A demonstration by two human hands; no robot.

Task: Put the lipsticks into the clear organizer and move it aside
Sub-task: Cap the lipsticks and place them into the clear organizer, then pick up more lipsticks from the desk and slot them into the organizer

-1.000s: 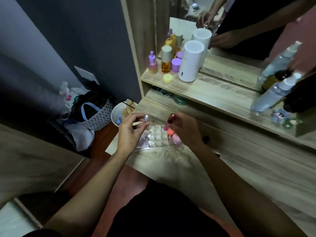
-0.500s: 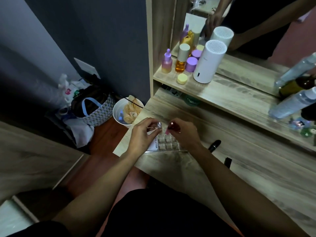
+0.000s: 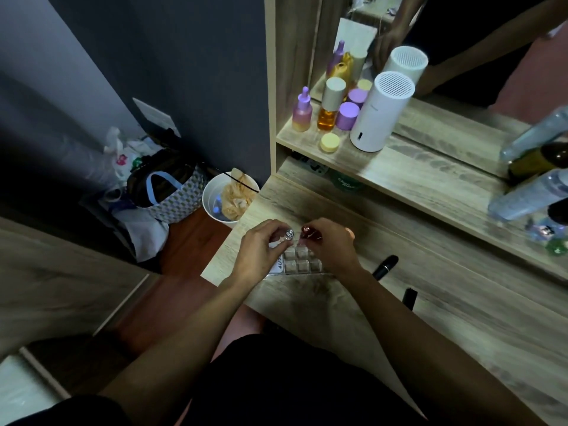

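The clear organizer (image 3: 299, 262), a grid of small square cells, lies on the wooden desk (image 3: 338, 305) near its left edge, partly under both hands. My left hand (image 3: 261, 250) pinches a silver-topped lipstick (image 3: 289, 234) upright over the organizer's left side. My right hand (image 3: 330, 245) holds a dark red lipstick (image 3: 309, 233) over the upper cells. Two black lipsticks lie on the desk to the right, one (image 3: 384, 267) close to my right wrist and one (image 3: 409, 298) nearer the front edge.
A shelf (image 3: 415, 176) above the desk carries purple and amber bottles (image 3: 327, 113), a white cylinder (image 3: 379, 113) and spray bottles (image 3: 528, 195) at the right, with a mirror behind. On the floor left of the desk stand a white bin (image 3: 229, 199) and a checked bag (image 3: 172, 195).
The view has shifted, so the desk and shelf sit further right in frame. Both hands stay over the organizer holding their lipsticks, drawn slightly closer together.
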